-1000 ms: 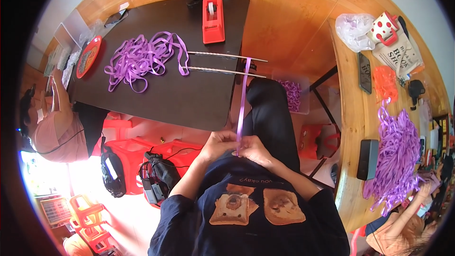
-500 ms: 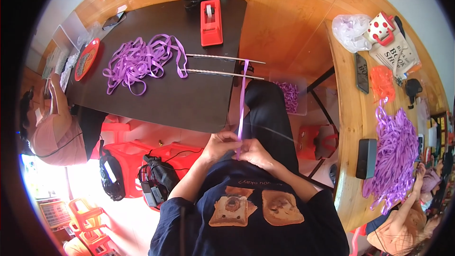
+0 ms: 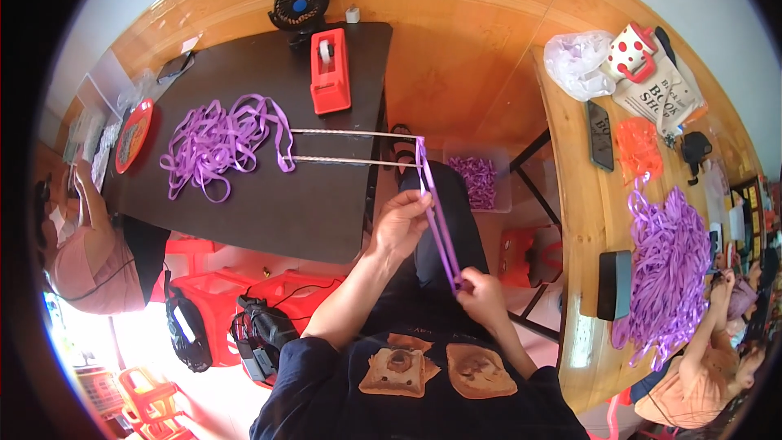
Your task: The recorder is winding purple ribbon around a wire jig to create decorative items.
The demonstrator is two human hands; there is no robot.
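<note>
**Purple ribbon (image 3: 442, 238) drawn btwn L hand (image 3: 400, 223) & R hand (image 3: 481, 297), off ends of two twisted metal rods (image 3: 354, 162)**

Ribbon runs from rod tips, beyond R edge of dark surface (image 3: 273, 216), down toward wearer's lap. L hand (upper): thumb & fingertips closed in a pinch on ribbon, nr rods. R hand (lower): fingers curled shut around ribbon's lower end, in front of torso. Rods approx. parallel, projecting past surface edge; loose purple ribbon heap (image 3: 213, 145) at their L ends. Also on dark surface: red tape dispenser (image 3: 330, 85), behind rods; black fan (image 3: 299, 6) at far edge. Below, nr wearer's leg: clear plastic bin (image 3: 503, 198) w/ short purple pcs. Far R: wooden surface (image 3: 575, 228) w/ large purple ribbon pile (image 3: 669, 265).
</note>
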